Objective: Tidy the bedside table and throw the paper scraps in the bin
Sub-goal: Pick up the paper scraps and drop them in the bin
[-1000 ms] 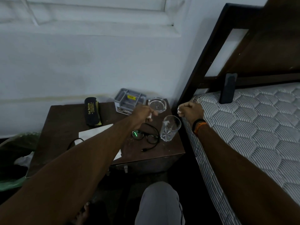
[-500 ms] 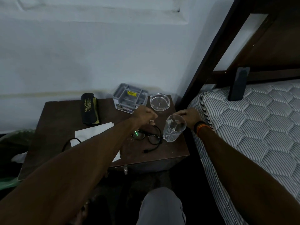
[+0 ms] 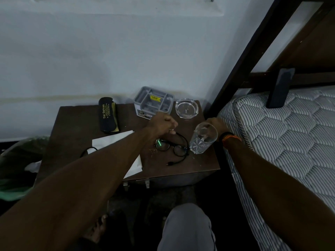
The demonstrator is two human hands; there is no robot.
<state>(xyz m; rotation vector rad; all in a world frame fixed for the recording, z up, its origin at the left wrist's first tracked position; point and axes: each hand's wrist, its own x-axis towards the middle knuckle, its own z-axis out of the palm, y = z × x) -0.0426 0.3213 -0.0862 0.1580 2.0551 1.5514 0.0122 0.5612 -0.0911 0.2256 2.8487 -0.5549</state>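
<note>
Curled tight, the left hand (image 3: pixel 163 124) seems to pinch a pale scrap above the bedside table (image 3: pixel 72 124), while the right hand (image 3: pixel 214 124), a fist a second ago, now sits behind the glass (image 3: pixel 204 138); whether it grips it I cannot tell. Gathering scraps looks nearly done. White paper (image 3: pixel 108 140) lies under the left forearm, glasses (image 3: pixel 170 146) just below that fist.

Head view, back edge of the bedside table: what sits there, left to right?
Black glasses case → grey compartment tray → clear glass ashtray. Past the table's right edge, a dark phone stands on the striped mattress, leaning against the bed frame.
</note>
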